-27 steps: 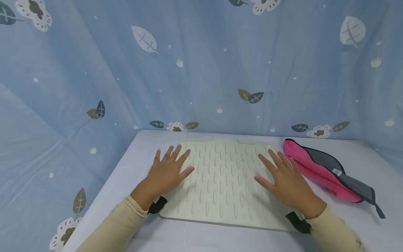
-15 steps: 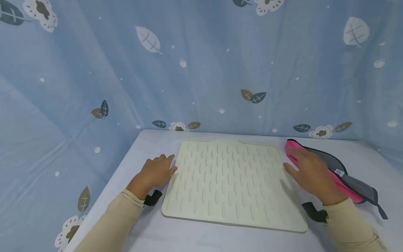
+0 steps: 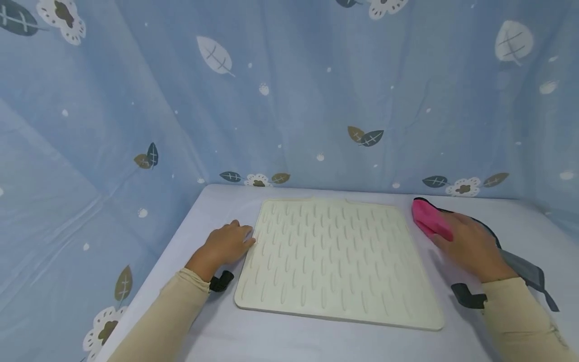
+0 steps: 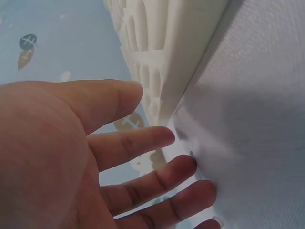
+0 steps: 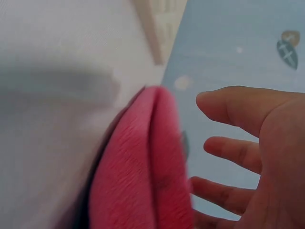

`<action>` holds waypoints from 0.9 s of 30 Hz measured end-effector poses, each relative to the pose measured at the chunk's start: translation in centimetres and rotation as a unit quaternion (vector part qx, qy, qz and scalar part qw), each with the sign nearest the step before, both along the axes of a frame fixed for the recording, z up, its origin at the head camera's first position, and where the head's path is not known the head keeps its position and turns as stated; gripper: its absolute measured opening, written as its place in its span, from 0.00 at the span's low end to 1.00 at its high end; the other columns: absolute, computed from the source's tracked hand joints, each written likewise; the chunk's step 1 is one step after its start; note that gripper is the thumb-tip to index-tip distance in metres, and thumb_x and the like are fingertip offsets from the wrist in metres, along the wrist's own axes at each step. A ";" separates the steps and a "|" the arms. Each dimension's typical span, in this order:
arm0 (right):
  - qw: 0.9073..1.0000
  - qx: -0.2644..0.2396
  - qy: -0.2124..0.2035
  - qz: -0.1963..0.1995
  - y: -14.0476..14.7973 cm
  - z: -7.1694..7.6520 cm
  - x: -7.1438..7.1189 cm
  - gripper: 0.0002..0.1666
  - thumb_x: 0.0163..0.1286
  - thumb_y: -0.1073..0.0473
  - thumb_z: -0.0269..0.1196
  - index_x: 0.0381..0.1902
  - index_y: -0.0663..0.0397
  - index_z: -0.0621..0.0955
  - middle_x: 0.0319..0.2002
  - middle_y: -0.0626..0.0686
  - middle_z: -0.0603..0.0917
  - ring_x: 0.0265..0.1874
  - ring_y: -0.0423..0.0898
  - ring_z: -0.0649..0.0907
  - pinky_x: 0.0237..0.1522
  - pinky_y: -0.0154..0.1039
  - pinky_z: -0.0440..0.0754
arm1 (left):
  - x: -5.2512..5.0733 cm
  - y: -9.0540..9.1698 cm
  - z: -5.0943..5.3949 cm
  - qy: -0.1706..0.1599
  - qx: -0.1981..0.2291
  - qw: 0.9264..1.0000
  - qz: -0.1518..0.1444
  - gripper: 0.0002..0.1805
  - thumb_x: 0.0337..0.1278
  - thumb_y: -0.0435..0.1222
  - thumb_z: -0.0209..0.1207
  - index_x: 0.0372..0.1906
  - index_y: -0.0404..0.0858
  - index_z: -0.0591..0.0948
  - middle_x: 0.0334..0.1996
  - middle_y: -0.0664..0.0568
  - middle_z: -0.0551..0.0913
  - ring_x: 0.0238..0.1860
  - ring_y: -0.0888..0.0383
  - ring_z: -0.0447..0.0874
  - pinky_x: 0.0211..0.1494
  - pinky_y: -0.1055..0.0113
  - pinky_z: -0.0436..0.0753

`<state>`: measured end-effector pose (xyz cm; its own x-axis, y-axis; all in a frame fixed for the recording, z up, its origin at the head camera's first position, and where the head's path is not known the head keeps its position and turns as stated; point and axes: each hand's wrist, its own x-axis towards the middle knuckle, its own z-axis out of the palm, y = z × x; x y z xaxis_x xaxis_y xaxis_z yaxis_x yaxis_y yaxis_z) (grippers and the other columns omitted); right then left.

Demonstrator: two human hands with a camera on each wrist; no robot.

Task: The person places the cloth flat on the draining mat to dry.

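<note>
A cream mat with raised oval ridges lies flat on the white table. Beside its left edge is my left hand, fingers spread and slightly bent; in the left wrist view that hand has its fingertips close to the table and to the mat's side. A folded pink and grey cloth lies right of the mat, partly hidden by my right hand. In the right wrist view the hand has its fingers extended beside the pink cloth, not curled round it.
The table meets a blue curtain with leaf and flower prints at the back and left. The cloth's grey end with a dark strap extends to the right, past my right wrist.
Both hands have moved outward from above the mat, the left to its left edge, the right over to the cloth. The mat and cloth stay about where they were.
</note>
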<state>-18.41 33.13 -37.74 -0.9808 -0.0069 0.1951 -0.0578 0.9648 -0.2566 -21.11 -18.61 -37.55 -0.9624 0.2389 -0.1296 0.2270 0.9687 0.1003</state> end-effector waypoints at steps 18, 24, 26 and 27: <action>0.996 0.004 -0.082 -0.026 2.1 -1.7 -0.2 0.41 0.63 0.50 0.67 0.65 0.72 0.67 0.51 0.78 0.72 0.47 0.73 0.75 0.45 0.72 0.77 | 0.0 0.0 -0.2 0.008 0.001 1.000 -0.007 0.25 0.71 0.46 0.55 0.66 0.37 0.76 0.55 0.35 0.78 0.54 0.41 0.81 0.52 0.43 0.81; 0.991 0.011 -0.132 -0.011 2.6 -1.5 -0.4 0.43 0.64 0.51 0.66 0.64 0.79 0.65 0.48 0.77 0.76 0.43 0.69 0.77 0.45 0.69 0.78 | 0.1 0.1 0.0 0.016 0.004 1.000 -0.011 0.25 0.71 0.46 0.56 0.65 0.36 0.77 0.53 0.36 0.78 0.51 0.42 0.81 0.49 0.45 0.82; 0.991 0.010 -0.135 -0.006 2.8 -1.4 -0.5 0.41 0.64 0.52 0.66 0.62 0.80 0.66 0.46 0.76 0.77 0.40 0.67 0.78 0.44 0.68 0.78 | 0.1 0.1 0.0 0.015 0.004 1.000 -0.010 0.25 0.71 0.46 0.56 0.65 0.36 0.77 0.54 0.35 0.78 0.52 0.41 0.81 0.50 0.44 0.82; 0.991 0.010 -0.136 -0.003 2.8 -1.4 -0.6 0.40 0.65 0.53 0.65 0.61 0.80 0.67 0.44 0.75 0.78 0.39 0.65 0.78 0.43 0.67 0.79 | 0.0 0.1 0.1 0.013 0.004 1.000 -0.009 0.25 0.71 0.46 0.55 0.66 0.37 0.76 0.55 0.35 0.78 0.53 0.41 0.81 0.51 0.44 0.81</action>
<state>-18.97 35.97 -39.15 -0.9971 -0.0015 -0.0766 0.0172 0.9698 -0.2435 -21.07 -18.48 -37.48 -0.9611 0.2563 -0.1033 0.2461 0.9639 0.1015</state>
